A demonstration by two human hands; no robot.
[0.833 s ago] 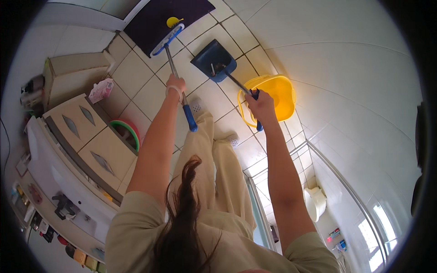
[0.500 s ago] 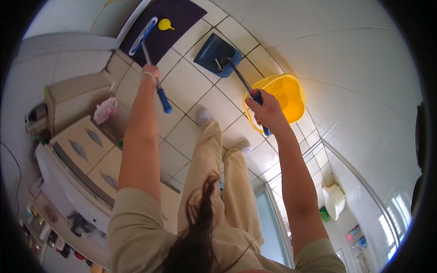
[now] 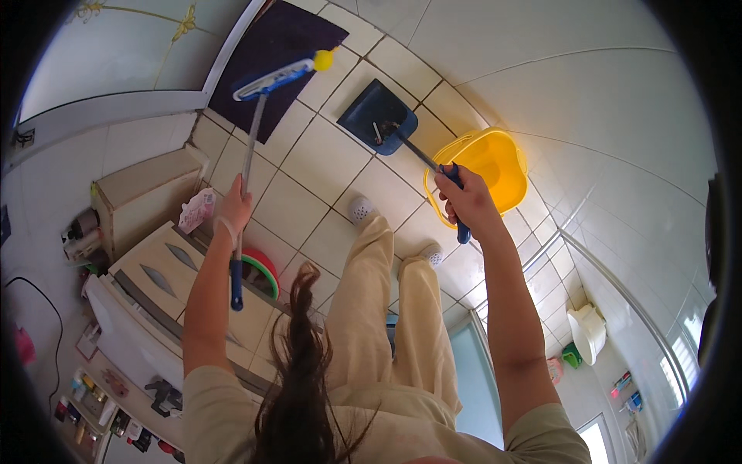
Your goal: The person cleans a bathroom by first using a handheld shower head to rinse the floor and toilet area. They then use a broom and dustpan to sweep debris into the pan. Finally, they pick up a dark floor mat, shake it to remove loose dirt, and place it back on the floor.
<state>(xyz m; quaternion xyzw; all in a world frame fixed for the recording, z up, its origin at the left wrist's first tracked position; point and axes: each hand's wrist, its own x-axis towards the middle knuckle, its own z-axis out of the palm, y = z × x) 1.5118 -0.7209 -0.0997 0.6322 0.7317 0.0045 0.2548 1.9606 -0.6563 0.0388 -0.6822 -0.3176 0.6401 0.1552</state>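
My left hand [image 3: 234, 207] is closed round the metal pole of a broom [image 3: 272, 82] with a blue-and-white head and a blue handle end. The broom head hangs over the dark purple mat [image 3: 282, 35]. At its right tip, near the mat's edge, is a small yellow balloon [image 3: 325, 59]; whether they touch is hard to tell. My right hand [image 3: 468, 204] grips the blue handle of a long-handled dustpan [image 3: 369, 106]. The dark blue pan lies on the tiles right of the mat, with a white stick and some dark debris inside.
A yellow bucket [image 3: 510, 172] stands behind my right hand, against the tiled wall. Left of me are a drawer cabinet [image 3: 158, 267], a pink-and-white bag [image 3: 197, 210] and a red-and-green basin [image 3: 261, 271]. A glass partition rail [image 3: 610, 288] runs along the right.
The broom head has swung right across the mat, and the balloon has moved right to the mat's edge. My left hand has come nearer to me. The dustpan stays near the mat.
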